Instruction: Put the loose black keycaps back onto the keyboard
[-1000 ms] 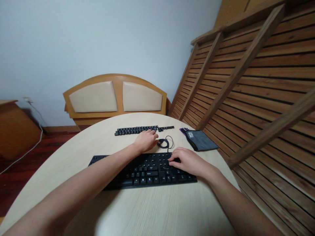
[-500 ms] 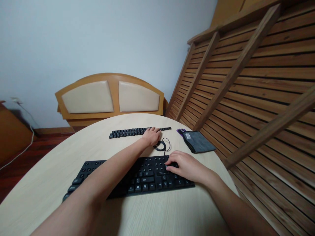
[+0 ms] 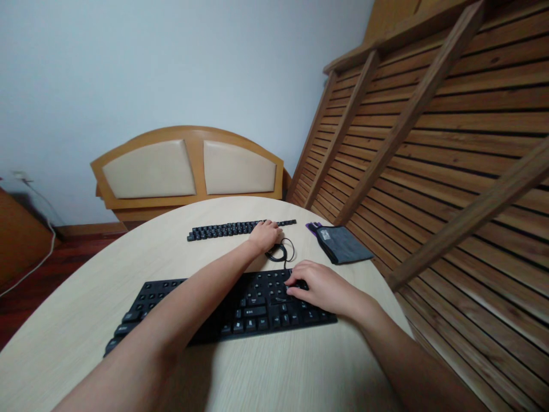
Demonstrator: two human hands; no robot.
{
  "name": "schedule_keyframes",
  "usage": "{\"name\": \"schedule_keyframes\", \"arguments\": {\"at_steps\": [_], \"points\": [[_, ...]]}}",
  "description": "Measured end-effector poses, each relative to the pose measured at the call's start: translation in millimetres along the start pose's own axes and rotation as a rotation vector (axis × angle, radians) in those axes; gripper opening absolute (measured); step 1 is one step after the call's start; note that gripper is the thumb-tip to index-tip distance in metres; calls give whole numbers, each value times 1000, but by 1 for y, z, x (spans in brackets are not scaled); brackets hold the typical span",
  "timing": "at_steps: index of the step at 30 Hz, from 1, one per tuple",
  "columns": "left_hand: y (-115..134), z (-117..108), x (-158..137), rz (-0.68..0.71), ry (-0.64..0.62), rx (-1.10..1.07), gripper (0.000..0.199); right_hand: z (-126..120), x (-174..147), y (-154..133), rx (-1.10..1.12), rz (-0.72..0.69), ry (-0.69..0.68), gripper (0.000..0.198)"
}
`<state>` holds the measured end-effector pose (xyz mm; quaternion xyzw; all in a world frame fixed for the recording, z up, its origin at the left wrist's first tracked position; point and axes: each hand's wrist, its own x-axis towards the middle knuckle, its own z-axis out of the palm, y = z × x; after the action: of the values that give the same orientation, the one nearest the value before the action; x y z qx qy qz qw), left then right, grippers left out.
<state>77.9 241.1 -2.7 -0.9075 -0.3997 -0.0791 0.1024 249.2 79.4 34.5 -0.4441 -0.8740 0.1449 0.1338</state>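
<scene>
On keyboard (image 3: 255,312), right fingers (image 3: 295,293), slightly parted

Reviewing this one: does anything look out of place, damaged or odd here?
Yes. Loose black keycaps lie in tidy rows on the table, beyond the black keyboard. The keyboard's upper rows look largely stripped, while larger caps remain along its near edge. The orderly rows look deliberate rather than spilled.

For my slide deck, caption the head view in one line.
Left hand at rows of loose keycaps, right hand at the right end of a black computer keyboard, on a pale tabletop.
</scene>
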Motion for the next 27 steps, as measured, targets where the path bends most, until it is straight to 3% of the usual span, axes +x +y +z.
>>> {"name": "schedule_keyframes", "arguments": {"at_steps": [5, 9, 15, 22, 27], "points": [[6, -1, 5, -8, -26, -8, 19, 2, 0, 2, 0, -8, 8, 15], [7, 1, 7, -43, -58, -43, 34, 3, 0, 2, -7, -8, 12, 15], [8, 2, 3, -120, -97, -160, 35, 1, 1, 3, 16, -29, 17, 14], [12, -27, -35, -109, 63, -392, 19, 0, 2, 9, 69, -73, 1, 16], [26, -46, -76, -30, 82, -630, 12, 1, 2, 11, 74, -73, -13, 18]]}}
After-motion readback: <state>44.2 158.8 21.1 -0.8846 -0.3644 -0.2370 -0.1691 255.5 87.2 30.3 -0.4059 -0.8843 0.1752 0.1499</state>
